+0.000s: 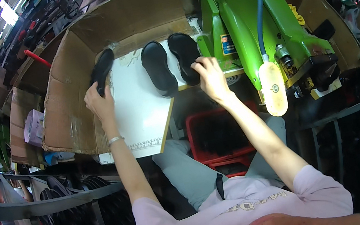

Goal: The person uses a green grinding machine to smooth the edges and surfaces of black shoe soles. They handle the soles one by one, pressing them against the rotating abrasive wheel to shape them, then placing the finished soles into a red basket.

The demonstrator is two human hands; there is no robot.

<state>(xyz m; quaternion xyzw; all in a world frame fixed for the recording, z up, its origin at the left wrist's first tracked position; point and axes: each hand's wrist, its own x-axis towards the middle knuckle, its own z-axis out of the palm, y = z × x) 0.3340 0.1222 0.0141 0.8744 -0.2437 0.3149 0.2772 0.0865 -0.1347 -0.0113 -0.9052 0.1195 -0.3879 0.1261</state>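
Three black shoe soles are on the white board (137, 115) in front of me. My left hand (100, 104) grips the near end of the left sole (103, 65), which tilts against the cardboard wall. The middle sole (158, 68) lies untouched, its toe pointing away. At the right, my right hand (209, 76) has its fingers curled at the edge of the right sole (183, 54), pinching its side near the green machine.
A green machine (241, 21) with a blue hose and a yellow oval pad (273, 89) stands at the right. Cardboard walls (68, 98) surround the board's left and back. Below the board is a red crate (204, 156). Metal racks with black pieces flank me.
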